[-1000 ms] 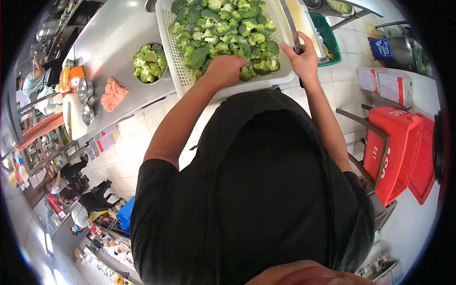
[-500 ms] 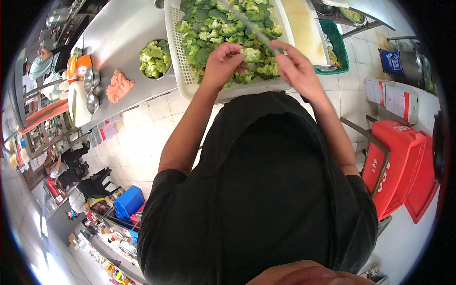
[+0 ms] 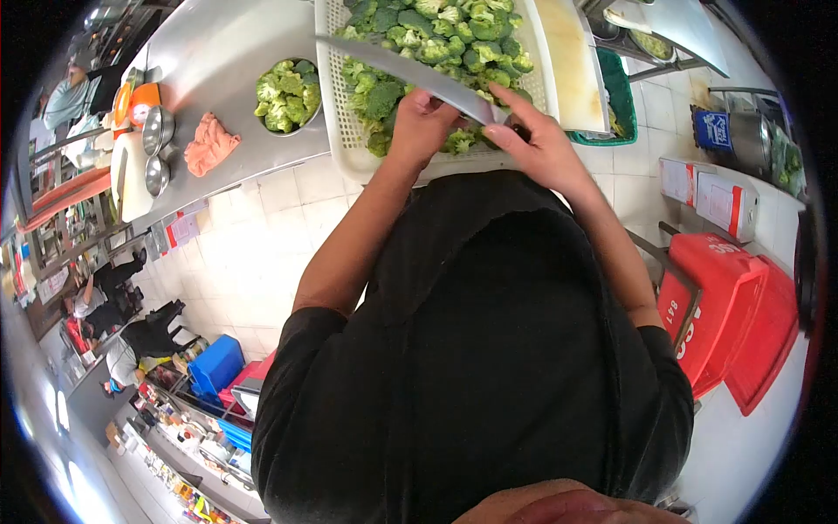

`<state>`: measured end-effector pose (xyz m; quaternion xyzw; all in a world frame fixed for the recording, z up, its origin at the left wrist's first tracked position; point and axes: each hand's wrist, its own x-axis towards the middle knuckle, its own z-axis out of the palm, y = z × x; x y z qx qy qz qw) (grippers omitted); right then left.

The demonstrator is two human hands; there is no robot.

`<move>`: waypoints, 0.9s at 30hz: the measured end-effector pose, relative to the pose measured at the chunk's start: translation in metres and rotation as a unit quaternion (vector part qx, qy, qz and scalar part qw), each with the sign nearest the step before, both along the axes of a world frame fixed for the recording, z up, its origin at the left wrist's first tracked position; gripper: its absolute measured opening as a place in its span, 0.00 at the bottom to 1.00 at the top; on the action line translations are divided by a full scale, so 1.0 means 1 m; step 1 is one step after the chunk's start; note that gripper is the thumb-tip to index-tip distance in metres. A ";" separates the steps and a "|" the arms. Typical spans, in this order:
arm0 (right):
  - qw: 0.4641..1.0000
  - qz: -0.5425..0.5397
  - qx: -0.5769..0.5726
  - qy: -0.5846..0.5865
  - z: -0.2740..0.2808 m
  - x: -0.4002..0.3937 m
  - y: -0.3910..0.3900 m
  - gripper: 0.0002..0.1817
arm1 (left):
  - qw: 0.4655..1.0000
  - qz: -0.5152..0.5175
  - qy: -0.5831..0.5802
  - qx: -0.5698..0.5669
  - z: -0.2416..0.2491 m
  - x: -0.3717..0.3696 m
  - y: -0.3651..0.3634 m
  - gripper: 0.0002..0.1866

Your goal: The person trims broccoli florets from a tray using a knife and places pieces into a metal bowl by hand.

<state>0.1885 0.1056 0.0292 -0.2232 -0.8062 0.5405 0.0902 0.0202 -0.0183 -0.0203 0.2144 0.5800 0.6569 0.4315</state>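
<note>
My right hand (image 3: pixel 539 147) grips a knife (image 3: pixel 419 74), its wide blade slanting up and left over the broccoli (image 3: pixel 454 35). My left hand (image 3: pixel 421 131) is closed just under the blade, fingertips curled behind it; whatever they pinch is hidden by the steel. Both hands are above the near side of a cream perforated crate (image 3: pixel 330 96) heaped with cut florets. To the left of the crate, a round metal bowl (image 3: pixel 289 133) holds more broccoli pieces (image 3: pixel 286 94).
On the steel table (image 3: pixel 218 61) lie a pink cloth (image 3: pixel 210 144), metal bowls (image 3: pixel 157 131) and an orange scale (image 3: pixel 144 105). Right of the crate are a yellowed board (image 3: pixel 572 65) and a green basket (image 3: pixel 618 96). A red bin (image 3: pixel 716 306) stands at right; other people (image 3: pixel 96 297) are far left.
The knife has swung down and left, its blade now lying across the front of my left fingers. The broccoli floret pinched there before is out of sight. The view has shifted slightly.
</note>
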 end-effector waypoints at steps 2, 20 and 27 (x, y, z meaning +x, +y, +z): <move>0.998 0.019 -0.011 -0.054 0.008 -0.005 -0.003 0.35 | 1.000 0.001 -0.001 0.003 -0.002 0.002 0.001 0.10; 0.994 0.002 0.098 0.042 -0.019 -0.010 -0.014 0.33 | 0.998 0.013 0.042 0.044 -0.012 -0.001 -0.001 0.16; 1.000 -0.027 -0.007 0.009 -0.016 -0.019 -0.017 0.27 | 0.998 0.004 0.051 0.030 -0.006 -0.001 -0.004 0.11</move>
